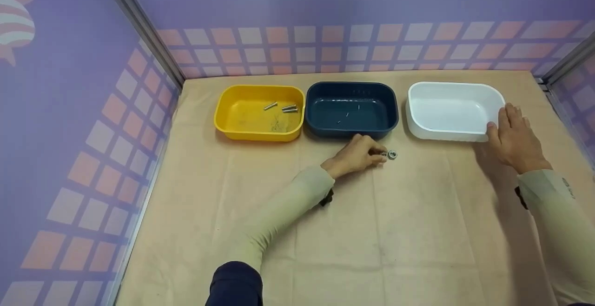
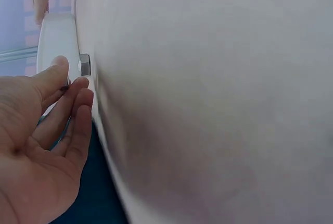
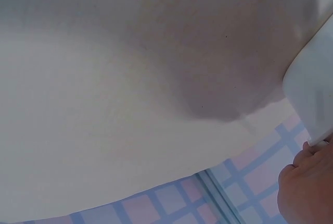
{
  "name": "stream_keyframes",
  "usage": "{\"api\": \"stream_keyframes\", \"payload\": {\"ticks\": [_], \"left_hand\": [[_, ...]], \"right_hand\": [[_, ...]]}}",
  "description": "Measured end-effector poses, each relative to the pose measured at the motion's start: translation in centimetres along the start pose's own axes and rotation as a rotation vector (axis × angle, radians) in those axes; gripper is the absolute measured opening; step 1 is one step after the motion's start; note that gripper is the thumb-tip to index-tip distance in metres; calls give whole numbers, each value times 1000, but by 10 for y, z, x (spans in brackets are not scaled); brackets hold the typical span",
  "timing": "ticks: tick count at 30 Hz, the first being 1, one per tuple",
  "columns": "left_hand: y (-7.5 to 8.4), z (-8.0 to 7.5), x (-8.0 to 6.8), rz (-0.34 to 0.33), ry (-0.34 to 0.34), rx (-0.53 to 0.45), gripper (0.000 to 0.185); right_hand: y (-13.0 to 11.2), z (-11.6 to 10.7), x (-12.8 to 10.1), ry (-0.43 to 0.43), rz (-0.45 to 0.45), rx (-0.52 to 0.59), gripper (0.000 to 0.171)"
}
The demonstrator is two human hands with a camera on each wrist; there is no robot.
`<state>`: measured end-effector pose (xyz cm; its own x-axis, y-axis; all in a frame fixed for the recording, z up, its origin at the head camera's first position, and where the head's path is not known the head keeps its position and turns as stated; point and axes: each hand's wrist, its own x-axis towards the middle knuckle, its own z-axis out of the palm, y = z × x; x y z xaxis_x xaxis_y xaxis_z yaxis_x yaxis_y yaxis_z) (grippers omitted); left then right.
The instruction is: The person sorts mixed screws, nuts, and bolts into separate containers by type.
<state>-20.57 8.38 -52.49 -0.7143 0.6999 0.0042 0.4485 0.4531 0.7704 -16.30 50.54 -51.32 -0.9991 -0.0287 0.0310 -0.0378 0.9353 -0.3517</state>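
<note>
A steel nut (image 1: 392,154) lies on the beige cloth just in front of the dark blue tray (image 1: 316,124). My left hand (image 1: 377,152) reaches it from the left. The thumb and fingertips (image 2: 83,84) meet around a small metal piece, with the nut (image 2: 84,64) free just beyond them. My right hand (image 1: 509,131) rests on the front right corner of the white tray (image 1: 432,131), fingers straight over the rim and thumb against the outer wall. In the right wrist view only the white tray's edge (image 3: 312,88) and part of the hand (image 3: 307,187) show.
A yellow tray (image 1: 232,127) at the left holds a few bolts (image 1: 281,107). The blue tray has tiny metal bits inside. Purple tiled walls enclose the table at the back and both sides. Beige cloth (image 1: 372,231) covers the table towards me.
</note>
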Motion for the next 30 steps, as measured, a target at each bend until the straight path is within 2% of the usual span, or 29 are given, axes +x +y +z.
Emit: {"api": "stream_keyframes", "payload": {"ticks": [5,11,15,18,30], "left_hand": [[6,-3,2,18,0,1,27],[15,-5,9,70,-8,-9,25],[26,-3,16,98,-19,-58,27],[34,0,22,104,-34,-59,26],[57,10,48,138,-42,30,27]], "right_hand": [[-1,1,1,2,4,-10,77],[-2,1,1,-4,13,-18,77],[-2,0,1,-12,21,-22,76],[-1,1,0,-20,27,-25,76],[0,0,1,-20,16,-8,78]]}}
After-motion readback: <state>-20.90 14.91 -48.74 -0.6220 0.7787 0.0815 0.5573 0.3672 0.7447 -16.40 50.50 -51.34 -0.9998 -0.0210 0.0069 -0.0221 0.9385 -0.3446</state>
